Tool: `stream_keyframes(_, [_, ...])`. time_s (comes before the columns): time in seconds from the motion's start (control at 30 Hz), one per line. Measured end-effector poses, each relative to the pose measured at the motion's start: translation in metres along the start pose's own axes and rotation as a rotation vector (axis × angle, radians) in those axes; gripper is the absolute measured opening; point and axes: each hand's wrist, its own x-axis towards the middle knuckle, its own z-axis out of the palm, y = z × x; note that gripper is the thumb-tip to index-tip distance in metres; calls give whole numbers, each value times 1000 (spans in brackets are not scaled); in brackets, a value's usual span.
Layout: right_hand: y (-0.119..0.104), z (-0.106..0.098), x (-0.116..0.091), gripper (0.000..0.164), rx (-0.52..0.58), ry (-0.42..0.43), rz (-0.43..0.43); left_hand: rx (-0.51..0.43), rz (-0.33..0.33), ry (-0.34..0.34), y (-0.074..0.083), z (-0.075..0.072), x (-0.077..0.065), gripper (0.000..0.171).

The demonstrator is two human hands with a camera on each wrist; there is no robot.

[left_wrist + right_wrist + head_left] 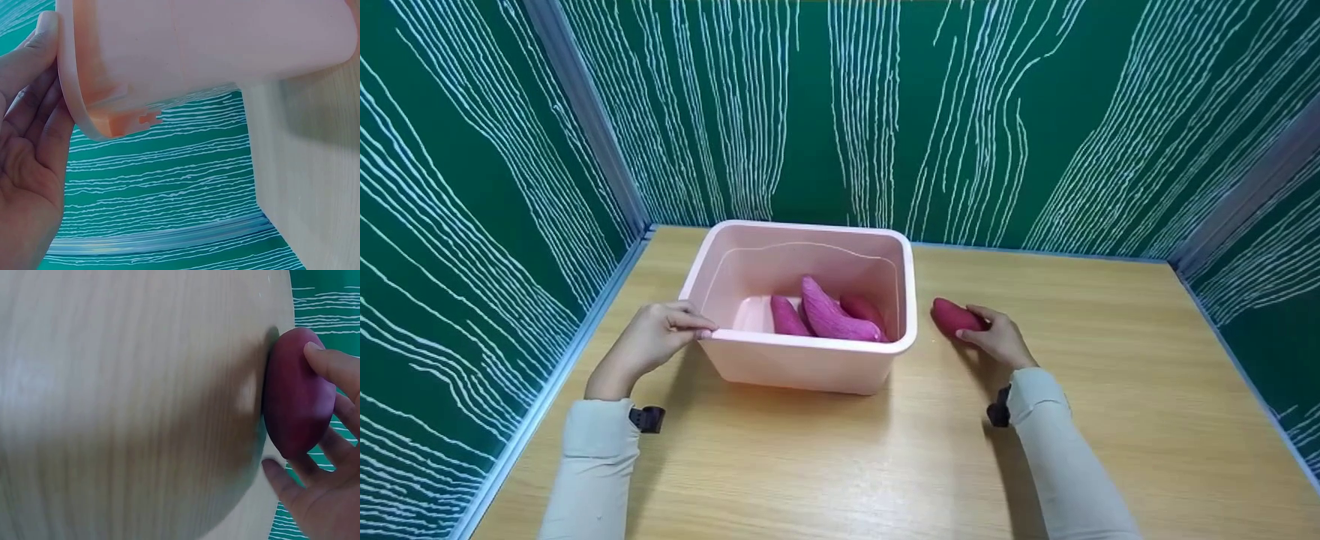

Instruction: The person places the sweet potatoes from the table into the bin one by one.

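Observation:
A pink plastic bin (pixel 802 367) stands upright on the table, its near left rim pinched by my left hand (pixel 649 341). In the left wrist view the thumb and fingers (pixel 53 126) lie against the rim (pixel 67 73). Several purple-red sweet potatoes (pixel 840 321) lie inside the bin, partly hidden by its front wall. To the right of the bin, my right hand (pixel 1000 339) grips another sweet potato (pixel 954 316) by its near end. The right wrist view has the thumb on top of this sweet potato (pixel 298 396), which is at the tabletop.
Wood-grain tabletop (pixel 825 465) extends around the bin. Green panels with white wavy lines (pixel 810 112) rise at the back and both sides, joined by grey corner posts (pixel 589 112). A dark wrist device (pixel 649 418) is on each wrist.

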Motion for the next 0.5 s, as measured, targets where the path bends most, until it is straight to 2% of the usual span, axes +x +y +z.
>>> stream_keyframes(0.3, [-2,4,-4,70,19,40,35,-11,-30,-17,0,-1,3,18])
stream_keyframes(0.5, [-2,7,-3,70,21,52,35,-18,-49,-16,-1,0,0,18])
